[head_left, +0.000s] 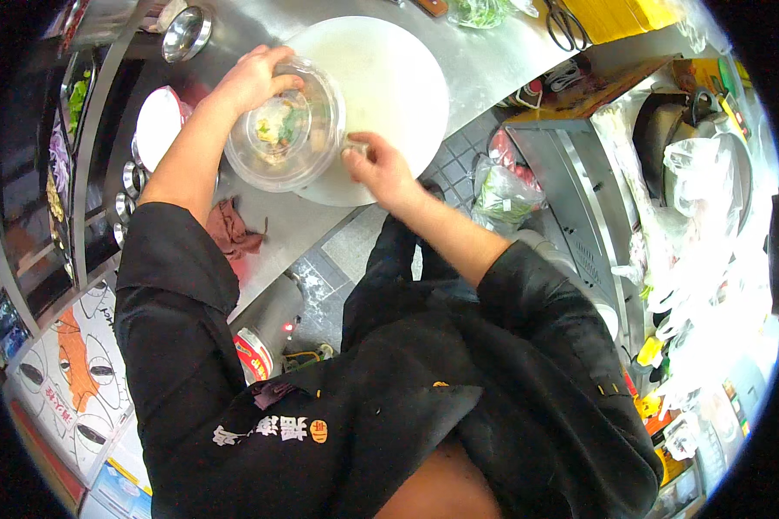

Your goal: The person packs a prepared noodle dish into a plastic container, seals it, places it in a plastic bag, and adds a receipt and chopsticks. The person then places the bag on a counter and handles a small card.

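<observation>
A round clear plastic bowl with a transparent lid (pixel 284 170) rests partly over the left side of a round white cutting board (pixel 396 84). Food in pale, green and orange shades (pixel 279 126) shows through the lid. My left hand (pixel 259 78) lies on the bowl's upper left rim, thumb on the lid and fingers bent over the edge. Just right of the bowl, above the board, is my right hand (pixel 376 165), its fingers curled and thumb near the index finger. Something small and pale may be between those fingertips; it is too blurred to tell.
A brown cloth (pixel 235 230) lies near the steel counter's front edge. Metal bowls (pixel 187 34) and a white dish (pixel 158 128) stand left. Black-handled scissors (pixel 566 26), bagged greens (pixel 482 12) and a yellow box (pixel 613 18) are at the back. Bagged vegetables (pixel 507 194) sit low, right of my legs.
</observation>
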Motion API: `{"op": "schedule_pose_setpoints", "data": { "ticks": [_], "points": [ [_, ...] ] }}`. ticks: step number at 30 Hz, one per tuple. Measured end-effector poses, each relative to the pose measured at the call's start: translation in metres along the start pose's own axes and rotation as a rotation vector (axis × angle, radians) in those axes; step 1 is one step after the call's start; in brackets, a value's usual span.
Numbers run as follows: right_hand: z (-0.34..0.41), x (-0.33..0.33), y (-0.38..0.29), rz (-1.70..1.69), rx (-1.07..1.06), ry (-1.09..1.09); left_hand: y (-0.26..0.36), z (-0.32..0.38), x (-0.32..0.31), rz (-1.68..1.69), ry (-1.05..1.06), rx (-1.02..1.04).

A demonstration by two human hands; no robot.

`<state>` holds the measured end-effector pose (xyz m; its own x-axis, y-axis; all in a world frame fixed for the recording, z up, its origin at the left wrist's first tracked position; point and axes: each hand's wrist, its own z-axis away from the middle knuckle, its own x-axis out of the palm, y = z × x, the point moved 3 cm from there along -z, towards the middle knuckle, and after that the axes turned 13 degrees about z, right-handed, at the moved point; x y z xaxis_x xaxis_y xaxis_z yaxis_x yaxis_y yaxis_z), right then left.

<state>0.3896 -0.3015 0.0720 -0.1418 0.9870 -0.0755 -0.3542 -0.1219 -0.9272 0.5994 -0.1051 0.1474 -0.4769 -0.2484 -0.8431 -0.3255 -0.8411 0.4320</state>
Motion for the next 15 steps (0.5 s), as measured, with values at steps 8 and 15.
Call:
{"op": "schedule_pose_setpoints", "data": {
  "ticks": [8, 15],
  "points": [
    [-0.082, -0.02, -0.033, -0.151, 0.054, -0.045, -0.053, 0.04, 0.003, -0.046, 0.081, -0.541],
    [-0.084, -0.033, -0.045, 0.121, -0.003, -0.065, -0.084, 0.081, 0.025, 0.446, 0.171, -0.914]
  ]
}}
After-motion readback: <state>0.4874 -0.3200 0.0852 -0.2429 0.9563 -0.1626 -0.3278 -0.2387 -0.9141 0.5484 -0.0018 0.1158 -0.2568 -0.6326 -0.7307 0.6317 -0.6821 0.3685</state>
